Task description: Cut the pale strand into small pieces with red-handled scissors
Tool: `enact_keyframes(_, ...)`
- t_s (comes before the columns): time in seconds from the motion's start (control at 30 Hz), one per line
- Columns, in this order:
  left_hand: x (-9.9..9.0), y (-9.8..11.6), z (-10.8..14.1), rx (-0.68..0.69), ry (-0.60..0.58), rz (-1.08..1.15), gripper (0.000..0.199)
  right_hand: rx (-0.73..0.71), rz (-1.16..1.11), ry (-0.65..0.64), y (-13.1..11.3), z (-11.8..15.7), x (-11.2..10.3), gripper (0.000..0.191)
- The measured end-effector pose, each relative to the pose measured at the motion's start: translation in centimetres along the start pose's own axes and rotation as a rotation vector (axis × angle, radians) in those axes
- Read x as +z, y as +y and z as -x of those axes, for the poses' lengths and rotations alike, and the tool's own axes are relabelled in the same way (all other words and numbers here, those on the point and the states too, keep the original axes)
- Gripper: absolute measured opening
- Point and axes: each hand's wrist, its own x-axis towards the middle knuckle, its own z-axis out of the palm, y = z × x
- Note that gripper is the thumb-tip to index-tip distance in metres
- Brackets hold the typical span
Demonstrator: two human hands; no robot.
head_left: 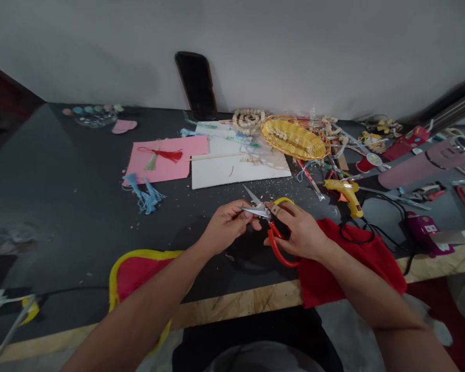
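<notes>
My right hand holds a pair of scissors with red and yellow handles. Their blades are apart and point left, towards my left hand. The fingers of that hand are pinched close to the lower blade; whatever they hold is too small to make out. A pale speck shows near the blades. Small pale crumbs lie scattered on the dark tabletop around the hands. Beneath my right wrist spreads a red cloth. Under my left forearm lies a pink-red piece with yellow edging.
Behind the hands are a white board, a pink sheet with tassels, and blue tassels. A yellow basket, glue gun, pink bottle and thread spool stand right. A phone leans on the wall.
</notes>
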Motion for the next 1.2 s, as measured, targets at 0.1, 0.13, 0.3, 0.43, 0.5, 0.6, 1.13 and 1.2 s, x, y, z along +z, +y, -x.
enact_keyframes(0.1, -0.4, 0.1, 0.0, -0.033, -0.053, 0.022, 0.035, -0.012, -0.01, -0.006, -0.1, -0.1, -0.1, 0.079)
enact_keyframes(0.13, -0.5, 0.2, 0.0, -0.054, -0.079, 0.033, 0.036, -0.02, -0.007, -0.007, -0.2, -0.1, -0.1, 0.08)
enact_keyframes(0.3, -0.8, 1.0, 0.0, -0.207, -0.191, 0.062, 0.04, -0.057, 0.004, -0.007, -0.3, 0.0, 0.0, 0.082)
enact_keyframes(0.43, -0.9, 1.2, -0.1, -0.265, -0.211, 0.074, 0.04, -0.076, 0.018, 0.009, -0.4, 0.1, 0.2, 0.078)
enact_keyframes(0.5, -0.8, 0.9, -0.1, -0.239, -0.193, 0.074, 0.039, -0.073, 0.041, 0.007, -0.5, 0.2, 0.2, 0.076)
enact_keyframes(0.6, -0.4, 0.5, 0.0, -0.125, -0.102, 0.05, 0.035, -0.028, 0.053, 0.012, -0.6, 0.1, 0.1, 0.075)
enact_keyframes(1.13, -0.4, 1.1, 0.4, -0.074, -0.009, -0.078, 0.02, -0.019, 0.002, -0.026, -0.5, -0.1, 0.1, 0.08)
enact_keyframes(1.2, -0.4, 1.1, 0.4, -0.082, -0.028, -0.06, 0.02, -0.036, -0.001, -0.022, -0.4, -0.1, 0.2, 0.079)
